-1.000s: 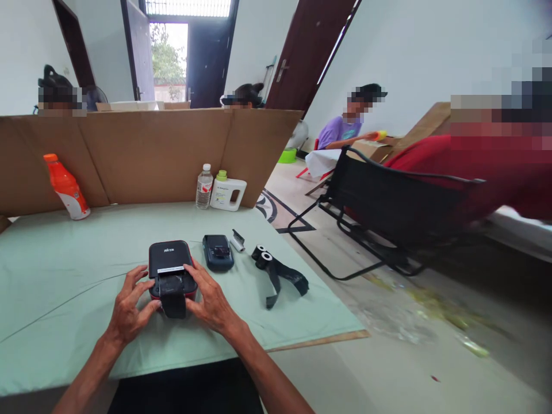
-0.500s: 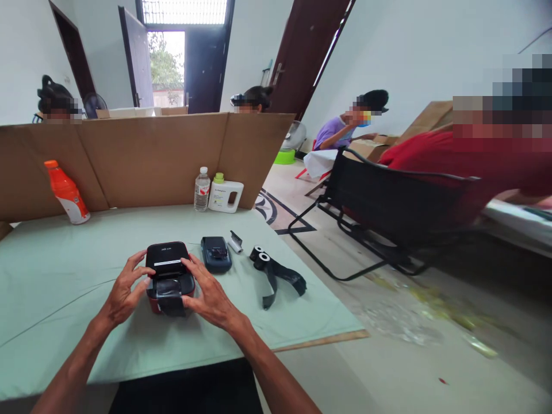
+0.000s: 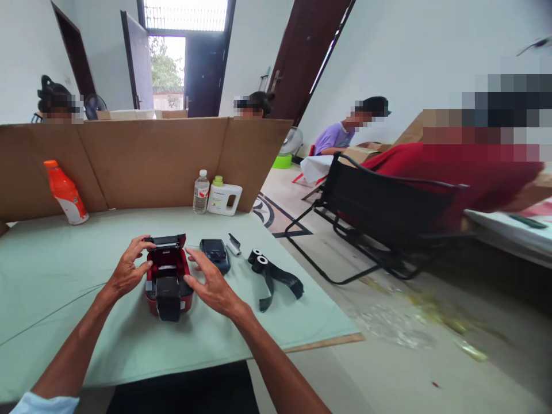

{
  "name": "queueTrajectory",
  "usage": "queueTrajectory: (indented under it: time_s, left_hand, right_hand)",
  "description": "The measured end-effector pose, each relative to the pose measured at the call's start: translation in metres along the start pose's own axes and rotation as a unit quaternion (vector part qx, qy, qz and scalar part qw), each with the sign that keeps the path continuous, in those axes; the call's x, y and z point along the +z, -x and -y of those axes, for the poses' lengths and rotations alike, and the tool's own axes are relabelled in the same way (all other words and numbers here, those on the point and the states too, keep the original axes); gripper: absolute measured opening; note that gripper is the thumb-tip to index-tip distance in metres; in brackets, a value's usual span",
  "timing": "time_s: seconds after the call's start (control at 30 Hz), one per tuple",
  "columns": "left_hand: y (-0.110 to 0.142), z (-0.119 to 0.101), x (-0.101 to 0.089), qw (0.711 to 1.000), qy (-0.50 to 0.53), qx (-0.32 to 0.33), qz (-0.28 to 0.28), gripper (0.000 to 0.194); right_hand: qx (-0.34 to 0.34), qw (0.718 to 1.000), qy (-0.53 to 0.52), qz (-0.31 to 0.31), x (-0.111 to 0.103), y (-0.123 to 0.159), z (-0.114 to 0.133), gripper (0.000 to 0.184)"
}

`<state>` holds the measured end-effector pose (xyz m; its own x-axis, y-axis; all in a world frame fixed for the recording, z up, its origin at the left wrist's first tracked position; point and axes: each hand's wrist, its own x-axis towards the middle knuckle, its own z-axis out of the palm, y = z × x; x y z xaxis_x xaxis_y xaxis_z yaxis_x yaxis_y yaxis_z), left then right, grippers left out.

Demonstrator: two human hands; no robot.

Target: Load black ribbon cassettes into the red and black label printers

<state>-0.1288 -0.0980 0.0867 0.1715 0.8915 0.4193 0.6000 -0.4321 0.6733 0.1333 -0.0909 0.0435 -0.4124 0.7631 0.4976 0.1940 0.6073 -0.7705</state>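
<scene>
A small red-and-black label printer (image 3: 186, 303) stands on the cloth-covered table with its lid (image 3: 166, 242) up and its red inside showing. A black strip (image 3: 168, 302) hangs over its front. My left hand (image 3: 129, 267) grips the printer's left side, fingers at the lid's edge and thumb lower down. My right hand (image 3: 212, 284) is by the right side, fingers apart, with the thumb close to or touching the body. Just behind it sits a dark blue printer-like device (image 3: 215, 256). Two black rolls (image 3: 259, 260) with white cores and loose tails lie to the right.
A small silver-and-black piece (image 3: 233, 245) lies near the rolls. An orange bottle (image 3: 65, 192), a clear bottle (image 3: 200, 192) and a white jug (image 3: 224, 198) stand against the cardboard screen (image 3: 155, 167). Right of the table are a black chair (image 3: 388, 201) and a person in red (image 3: 397, 161).
The printer's lid has swung up and back, showing the red inside. My right hand has come off the lid to the right side. My left hand stays at the left.
</scene>
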Motion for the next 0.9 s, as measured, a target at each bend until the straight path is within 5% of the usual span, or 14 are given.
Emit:
queueTrajectory:
  time_s: [0.33,0.47,0.7,0.8,0.9]
  left_hand:
    - [0.004,0.020,0.019,0.998,0.041,-0.035,-0.026,0.059]
    - [0.010,0.022,0.023,0.996,0.053,-0.028,-0.064,0.048]
    - [0.008,0.023,0.024,0.995,0.028,0.009,-0.091,0.030]
    - [0.005,0.027,0.025,0.997,-0.003,-0.005,-0.081,0.025]
    - [-0.004,0.035,0.024,0.998,-0.012,-0.034,-0.046,0.029]
  right_hand:
    - [-0.037,0.995,0.067,0.071,0.001,-0.007,0.009,0.048]
    - [-0.044,0.986,0.116,0.109,0.001,-0.016,0.019,0.043]
    - [-0.043,0.976,0.085,0.197,-0.015,-0.004,0.018,0.076]
    - [-0.023,0.972,0.139,0.186,-0.007,-0.003,0.016,0.081]
    - [-0.036,0.974,0.172,0.145,0.007,-0.007,0.017,0.065]
